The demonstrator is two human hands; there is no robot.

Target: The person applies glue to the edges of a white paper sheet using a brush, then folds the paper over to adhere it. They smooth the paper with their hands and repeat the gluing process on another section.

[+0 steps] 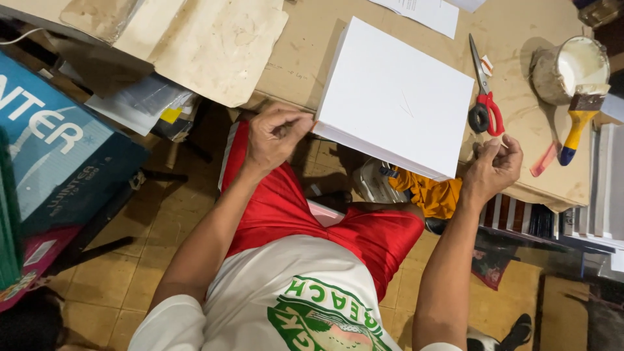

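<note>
A thick white stack of paper [396, 97] lies on a brown worktable [513, 123], overhanging its near edge. My left hand [273, 136] pinches the stack's near left corner with curled fingers. My right hand [493, 168] rests closed at the table edge beside the stack's near right corner, just below red-handled scissors [484, 97]; a thin thread-like thing seems pinched in its fingertips, too small to tell.
A white pot of glue [572, 65] and a yellow-handled brush [578, 123] stand at the right. Worn brown sheets [214, 39] lie at the back left. A blue carton [58, 149] sits on the left, stacked white books [604, 188] on the right.
</note>
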